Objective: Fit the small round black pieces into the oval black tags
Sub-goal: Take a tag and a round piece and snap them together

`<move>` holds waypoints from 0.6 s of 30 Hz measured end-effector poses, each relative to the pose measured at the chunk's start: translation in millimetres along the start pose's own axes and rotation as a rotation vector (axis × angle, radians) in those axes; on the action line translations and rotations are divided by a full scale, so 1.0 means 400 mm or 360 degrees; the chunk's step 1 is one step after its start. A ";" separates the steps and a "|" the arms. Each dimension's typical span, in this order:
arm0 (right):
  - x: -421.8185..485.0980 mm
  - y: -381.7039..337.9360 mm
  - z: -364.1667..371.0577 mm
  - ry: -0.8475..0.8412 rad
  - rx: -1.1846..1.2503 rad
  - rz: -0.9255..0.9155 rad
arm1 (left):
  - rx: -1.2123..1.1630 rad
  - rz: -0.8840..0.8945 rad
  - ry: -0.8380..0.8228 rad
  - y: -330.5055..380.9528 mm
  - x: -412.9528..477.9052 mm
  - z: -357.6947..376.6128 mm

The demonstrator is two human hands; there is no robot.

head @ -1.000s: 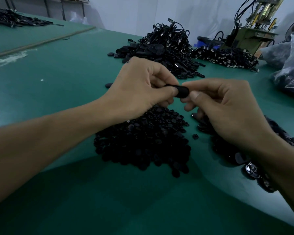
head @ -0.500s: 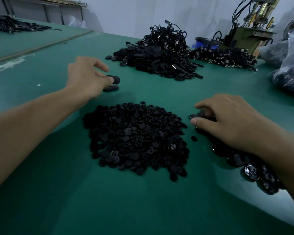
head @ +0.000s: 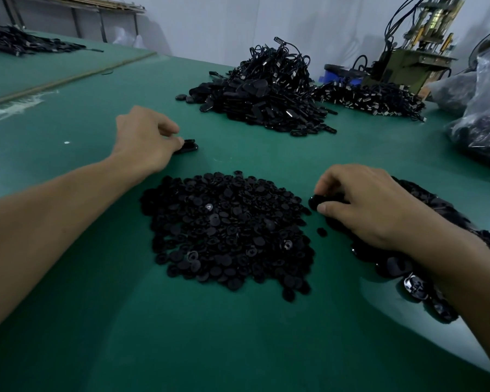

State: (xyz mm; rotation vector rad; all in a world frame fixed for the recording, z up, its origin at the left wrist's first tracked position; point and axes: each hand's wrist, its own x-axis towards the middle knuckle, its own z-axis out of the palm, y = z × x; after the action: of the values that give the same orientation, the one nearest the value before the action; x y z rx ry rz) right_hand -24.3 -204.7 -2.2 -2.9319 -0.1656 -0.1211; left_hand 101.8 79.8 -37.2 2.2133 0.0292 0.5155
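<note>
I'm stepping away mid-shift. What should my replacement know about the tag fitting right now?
Left hand: fingertips at two set-aside tags beyond the round pieces; grip unclear.
Right hand: pinches an oval tag at the edge of the tag heap under its wrist.
Done: apparently those two tags.
Left: fit a round piece into the held tag; both heaps are large.

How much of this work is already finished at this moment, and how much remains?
Done: seemingly only a couple of tags beside the left hand, which touches them. In hand: the right hand pinches an oval tag at the edge of the tag pile. Left: nearly all; the heap of round pieces is large.
</note>
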 end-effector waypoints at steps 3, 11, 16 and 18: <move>-0.004 0.003 0.000 0.0094 0.0115 -0.0058 | 0.0036 0.0074 0.0038 0.006 -0.007 0.001; -0.023 -0.036 0.001 0.0578 0.0843 -0.0326 | -0.0464 0.0741 -0.0466 0.168 -0.129 0.026; -0.021 -0.047 0.004 0.0367 0.1252 -0.0426 | -0.0670 0.0709 -0.0865 0.209 -0.177 0.043; -0.020 -0.045 0.006 0.0355 0.1289 -0.0401 | -0.0728 0.0614 -0.0883 0.205 -0.179 0.043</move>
State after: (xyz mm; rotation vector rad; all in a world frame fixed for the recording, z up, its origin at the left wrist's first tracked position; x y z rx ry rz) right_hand -34.0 -187.6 -1.8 -2.0668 -0.4312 -0.3280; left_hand 30.3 0.4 -10.7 1.8362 -0.7445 0.0760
